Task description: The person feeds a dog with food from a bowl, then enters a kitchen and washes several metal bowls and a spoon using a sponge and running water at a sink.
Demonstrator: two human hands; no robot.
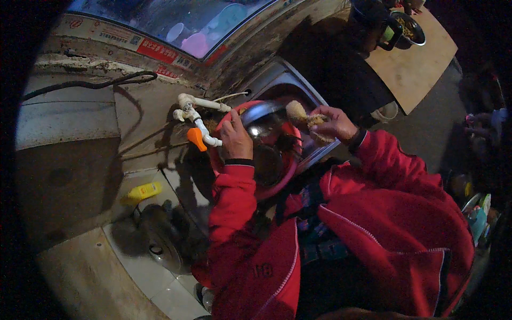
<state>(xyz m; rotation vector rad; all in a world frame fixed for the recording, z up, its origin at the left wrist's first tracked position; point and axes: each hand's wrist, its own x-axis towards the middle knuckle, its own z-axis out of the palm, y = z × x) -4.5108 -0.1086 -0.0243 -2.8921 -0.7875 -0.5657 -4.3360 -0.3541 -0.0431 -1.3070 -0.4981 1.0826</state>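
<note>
My left hand (237, 138) grips the near-left rim of a shiny metal bowl or pan (262, 116), which is tilted over a red plastic basin (294, 170). In my right hand (335, 125) is a tan, rough-textured scrubber, perhaps a loofah (297, 111), held to the right of the metal vessel. The basin stands at a metal sink (306, 86). Beside my left hand is a white plastic tap (202, 127) with an orange handle (196, 139). Dark vessels or contents inside the basin are too dim to name.
A yellow bottle (145, 191) and a dark lidded pan (160, 240) are on the tiled counter (172, 298) at lower left. A black hose (92, 85) runs along the upper left. At upper right, a wooden board or tabletop (416, 72) bears a bowl of food (408, 30).
</note>
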